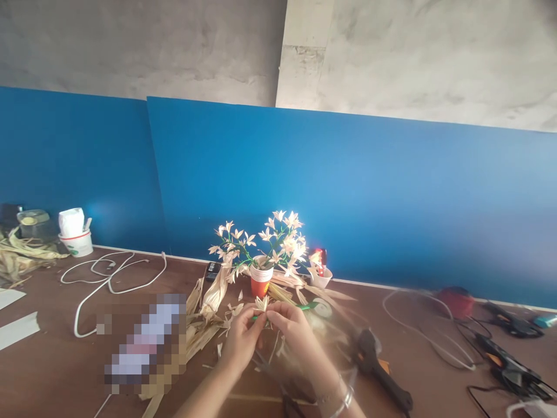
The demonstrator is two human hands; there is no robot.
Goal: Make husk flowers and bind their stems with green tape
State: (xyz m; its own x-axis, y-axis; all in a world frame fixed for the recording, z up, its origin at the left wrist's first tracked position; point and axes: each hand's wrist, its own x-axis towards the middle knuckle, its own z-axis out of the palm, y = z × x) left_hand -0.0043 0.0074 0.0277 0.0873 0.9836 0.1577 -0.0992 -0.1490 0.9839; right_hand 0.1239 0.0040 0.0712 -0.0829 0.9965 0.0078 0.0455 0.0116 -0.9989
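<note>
My left hand (pixel 241 339) and my right hand (pixel 296 328) meet above the table, fingertips pinched together. Between them is a small cream flower (pixel 261 303), its pointed petals facing up and its lower end hidden by my fingers. Just behind stands a red and white paper cup (pixel 260 285) with green-stemmed cream flowers (pixel 287 247) spreading out of it. Dried corn husks (pixel 216 295) lie to the left of the cup and around my hands. A pale roll (pixel 322 307) with a green strip beside it sits beyond my right hand.
A black glue gun (pixel 378 366) lies right of my right wrist, with more tools (pixel 509 368) at the far right. A white cable (pixel 108 278) loops across the left. Behind the table rises a blue partition (pixel 348 197). A white tub (pixel 77 242) stands far left.
</note>
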